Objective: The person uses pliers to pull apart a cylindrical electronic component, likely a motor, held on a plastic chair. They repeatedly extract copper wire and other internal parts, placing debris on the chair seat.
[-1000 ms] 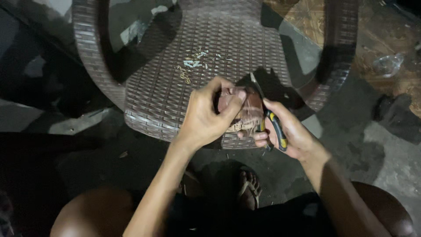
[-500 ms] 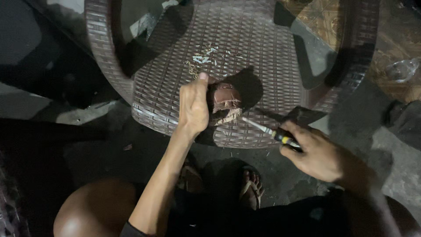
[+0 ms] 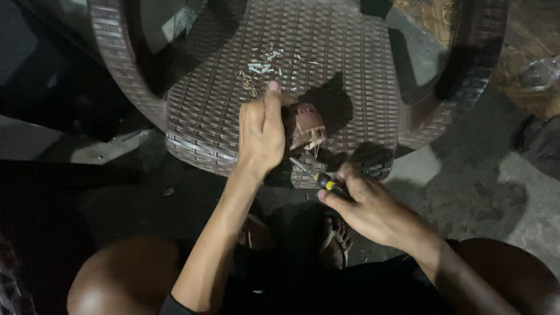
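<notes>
Your left hand (image 3: pixel 261 133) clamps the small reddish-brown block (image 3: pixel 307 125) on the brown woven plastic chair seat (image 3: pixel 350 52); your right hand (image 3: pixel 366 205) grips the black-and-yellow-handled screwdriver (image 3: pixel 318 178), tip just beside it. A slip could likely jab your left fingers (image 3: pixel 272 99)

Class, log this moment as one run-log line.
left hand: grips small brown object | right hand: holds yellow-black-handled screwdriver | brown woven-plastic chair

Chair seat (image 3: pixel 221 116) — small motor part (image 3: pixel 306 125) on its front portion, scraps (image 3: pixel 262 67) behind it; left hand (image 3: pixel 261 134) at the part's left, right hand (image 3: pixel 367 204) with screwdriver (image 3: pixel 318 178) before it — feet (image 3: pixel 335 242) below.
</notes>
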